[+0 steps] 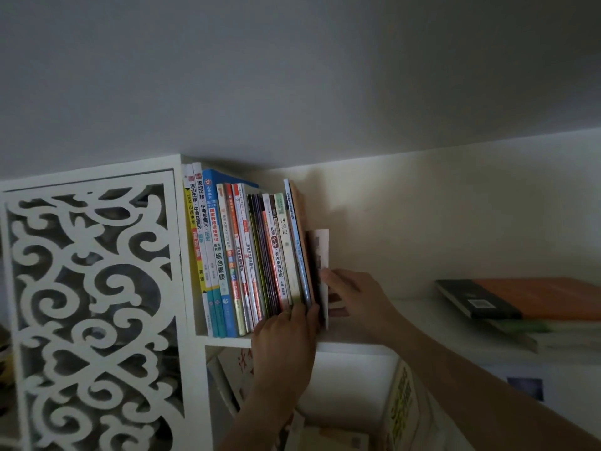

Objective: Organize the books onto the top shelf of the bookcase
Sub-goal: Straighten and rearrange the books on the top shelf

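Observation:
Several books stand upright in a row at the left end of the white top shelf. At the row's right end stands a small, short book with a pale cover. My right hand holds this small book from its right side, fingers across the cover. My left hand presses against the lower spines of the rightmost upright books, fingers resting on them. A stack of books lies flat on the shelf further right, an orange and black cover on top.
A white carved fretwork panel closes the bookcase's left side. Below the top shelf, more books lean and lie in a lower compartment. A grey wall rises above the bookcase. The light is dim.

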### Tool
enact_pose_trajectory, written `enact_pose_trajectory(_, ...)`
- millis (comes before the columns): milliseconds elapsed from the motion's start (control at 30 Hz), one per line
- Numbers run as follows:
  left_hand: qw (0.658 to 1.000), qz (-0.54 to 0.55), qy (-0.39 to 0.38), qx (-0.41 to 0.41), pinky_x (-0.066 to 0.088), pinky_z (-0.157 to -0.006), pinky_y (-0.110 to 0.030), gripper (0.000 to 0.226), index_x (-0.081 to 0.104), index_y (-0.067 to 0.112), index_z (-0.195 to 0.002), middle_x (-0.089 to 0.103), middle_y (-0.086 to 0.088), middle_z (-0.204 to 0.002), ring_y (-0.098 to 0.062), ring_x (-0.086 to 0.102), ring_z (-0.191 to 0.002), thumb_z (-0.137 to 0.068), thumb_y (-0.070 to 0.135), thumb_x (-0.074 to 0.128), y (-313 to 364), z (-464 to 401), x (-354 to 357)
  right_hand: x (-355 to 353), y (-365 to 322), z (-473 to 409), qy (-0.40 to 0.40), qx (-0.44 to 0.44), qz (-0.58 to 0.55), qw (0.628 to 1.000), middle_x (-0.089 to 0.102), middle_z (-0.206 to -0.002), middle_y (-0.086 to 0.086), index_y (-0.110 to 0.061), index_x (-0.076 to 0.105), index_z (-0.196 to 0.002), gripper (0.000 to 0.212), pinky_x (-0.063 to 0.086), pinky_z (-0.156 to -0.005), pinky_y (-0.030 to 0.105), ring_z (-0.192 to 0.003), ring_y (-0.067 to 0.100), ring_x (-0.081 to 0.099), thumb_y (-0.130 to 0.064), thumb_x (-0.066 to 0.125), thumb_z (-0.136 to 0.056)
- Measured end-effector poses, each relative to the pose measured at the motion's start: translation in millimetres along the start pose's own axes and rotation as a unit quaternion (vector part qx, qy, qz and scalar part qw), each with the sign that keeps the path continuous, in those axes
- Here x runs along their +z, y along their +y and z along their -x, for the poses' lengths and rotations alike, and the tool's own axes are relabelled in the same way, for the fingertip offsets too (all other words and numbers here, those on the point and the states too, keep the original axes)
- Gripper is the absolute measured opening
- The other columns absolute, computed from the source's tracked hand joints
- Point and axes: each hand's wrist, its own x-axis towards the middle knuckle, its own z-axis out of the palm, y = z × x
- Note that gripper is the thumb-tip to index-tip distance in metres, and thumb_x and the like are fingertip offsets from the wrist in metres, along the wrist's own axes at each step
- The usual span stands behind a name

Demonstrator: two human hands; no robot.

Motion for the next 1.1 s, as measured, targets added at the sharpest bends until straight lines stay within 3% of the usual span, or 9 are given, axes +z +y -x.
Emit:
enact_pose_trajectory(200,0.996,0.073,0.008,-0.049,0.057,-0.056,-0.032,0.051,0.058,0.027,-0.097,0.066,0.009,-0.072,-0.009,0.065,-0.059,-0.107,0.056,0.018,6.5,-0.1,-3.7,-2.2,3.6,-1.3,0.075,-0.054,0.177,0.980,0.072,-0.120,0.009,-0.008,0.067,-0.119,0.027,0.062,-0.083,0.036,-0.096,0.022,0.071,-0.023,0.052,-0.103)
enact_pose_trajectory(367,0.981,0.170,0.073,-0.059,0.048,-0.046,-0.017,0.026,0.052,0.025,-0.092,0.058,0.012,-0.069,-0.002,0.059,-0.056,-0.103,0.048,0.056,17.6,6.3,-16.5,-13.5,-15.1,14.8,0.229,-0.129,0.330,0.907,0.069,-0.073,0.009,-0.011,0.061,-0.082,0.024,0.051,-0.062,0.037,-0.065,0.031,0.065,-0.025,0.053,-0.100)
enact_pose_trajectory(467,0.958,0.273,0.073,0.040,0.056,-0.071,-0.020,0.040,0.053,0.019,-0.124,0.065,0.007,-0.102,-0.003,0.063,-0.087,-0.096,0.047,0.062,49.1,12.2,-32.8,-15.4,-34.9,34.3,0.255,-0.150,0.353,0.888,0.063,-0.068,0.005,-0.018,0.049,-0.076,0.025,0.043,-0.059,0.031,-0.060,0.026,0.060,-0.025,0.054,-0.100)
enact_pose_trajectory(567,0.951,0.299,0.062,0.056,0.055,-0.096,-0.032,0.065,0.036,0.005,-0.147,0.058,-0.011,-0.135,-0.022,0.063,-0.116,-0.094,0.038,0.056,72.1,2.9,-31.9,-13.6,-42.7,53.0,0.176,-0.146,0.319,0.920,0.068,-0.079,-0.005,-0.022,0.065,-0.088,0.027,0.046,-0.064,0.018,-0.066,0.008,0.061,-0.038,0.051,-0.103)
enact_pose_trajectory(667,0.922,0.383,0.051,-0.034,0.061,-0.074,-0.029,0.034,0.039,0.020,-0.136,0.067,-0.003,-0.111,-0.012,0.070,-0.091,-0.103,0.015,0.046,74.8,-0.5,-34.0,-27.5,-42.8,63.8,0.107,-0.079,0.169,0.977,0.067,-0.094,-0.006,-0.022,0.070,-0.107,0.032,0.045,-0.074,0.005,-0.080,-0.003,0.064,-0.043,0.047,-0.103)
enact_pose_trajectory(733,0.893,0.440,0.036,-0.085,0.055,-0.069,-0.012,0.034,0.040,0.027,-0.129,0.068,0.010,-0.103,0.002,0.069,-0.089,-0.104,0.005,0.048,70.2,-0.1,-34.8,-46.0,-34.4,58.4,0.133,-0.021,0.184,0.974,0.058,-0.121,0.001,-0.027,0.057,-0.129,0.037,0.051,-0.094,0.025,-0.108,0.009,0.062,-0.048,0.054,-0.099)
enact_pose_trajectory(833,0.861,0.494,-0.015,-0.119,0.051,-0.066,-0.006,0.035,0.042,0.016,-0.130,0.064,0.018,-0.100,0.014,0.065,-0.084,-0.102,-0.004,0.050,67.3,-3.4,-34.2,-68.8,-24.7,50.4,0.146,0.071,0.125,0.979,0.049,-0.139,0.001,-0.027,0.031,-0.151,0.076,0.043,-0.110,0.051,-0.128,0.023,0.051,-0.039,0.074,-0.089)
enact_pose_trajectory(1000,0.816,0.554,-0.053,-0.154,0.060,-0.083,-0.027,0.042,0.034,0.020,-0.129,0.068,0.011,-0.114,0.000,0.069,-0.100,-0.099,0.003,0.059,65.1,-14.8,-25.9,-76.5,-6.3,55.8,0.134,0.064,0.014,0.989,0.063,-0.115,-0.005,-0.028,0.045,-0.138,0.064,0.060,-0.078,0.032,-0.101,0.012,0.067,-0.016,0.080,-0.086)
enact_pose_trajectory(1100,0.824,0.547,-0.049,-0.138,0.058,-0.086,-0.022,0.039,0.034,0.018,-0.136,0.068,0.018,-0.112,0.002,0.067,-0.103,-0.104,0.010,0.054,73.9,-12.1,-29.3,-77.9,1.0,56.2,0.141,0.066,0.017,0.988,0.067,-0.110,-0.008,-0.029,0.045,-0.126,0.049,0.060,-0.085,0.039,-0.098,0.010,0.068,-0.022,0.076,-0.088)
